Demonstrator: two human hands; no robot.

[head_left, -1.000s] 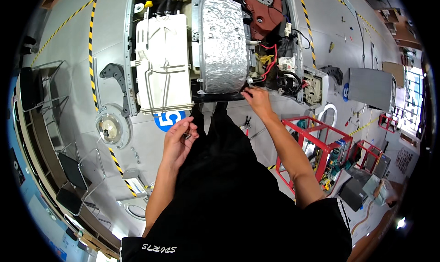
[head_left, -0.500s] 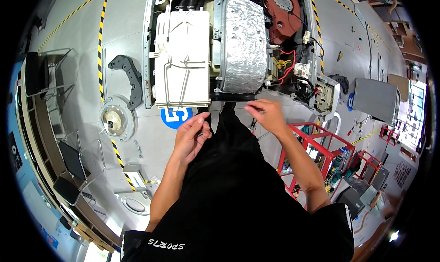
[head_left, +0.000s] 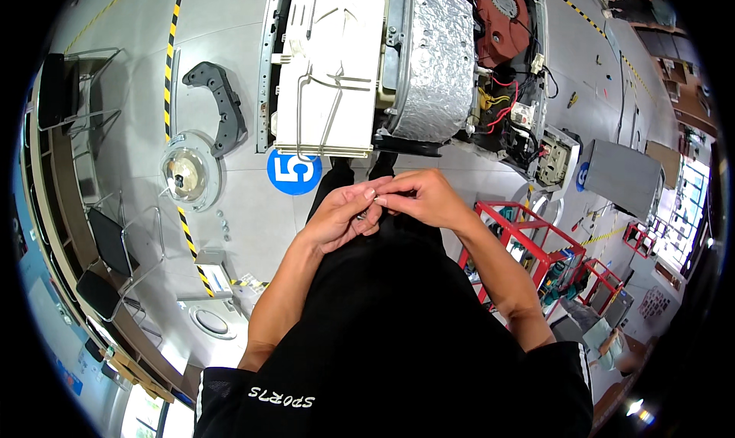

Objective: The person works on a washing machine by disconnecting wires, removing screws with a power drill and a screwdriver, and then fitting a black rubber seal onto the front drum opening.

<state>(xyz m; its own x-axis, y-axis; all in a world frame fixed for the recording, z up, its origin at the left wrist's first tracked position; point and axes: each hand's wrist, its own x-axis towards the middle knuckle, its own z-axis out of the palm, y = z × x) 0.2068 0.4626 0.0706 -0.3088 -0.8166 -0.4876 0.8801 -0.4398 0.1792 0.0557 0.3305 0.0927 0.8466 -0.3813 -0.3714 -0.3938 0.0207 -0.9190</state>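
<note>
My left hand and my right hand meet in front of my body, fingertips pinched together. Between them is a tiny piece, too small to name. Just beyond stands an opened washing machine. Its white plastic dispenser housing carries bent metal wires on top. To the right of that is a foil-wrapped drum cover. A red-brown motor housing fills the far right corner. Red and yellow wires run down beside it to a white control panel part.
On the floor at left lie a dark grey counterweight and a round door with a glass bowl. Black chairs line the left side. A red metal frame cart stands near my right forearm. A grey panel lies farther right.
My hands have come together from apart, the right moving left and the left moving slightly right. The view has shifted, so the machine appears farther up and to the right.
</note>
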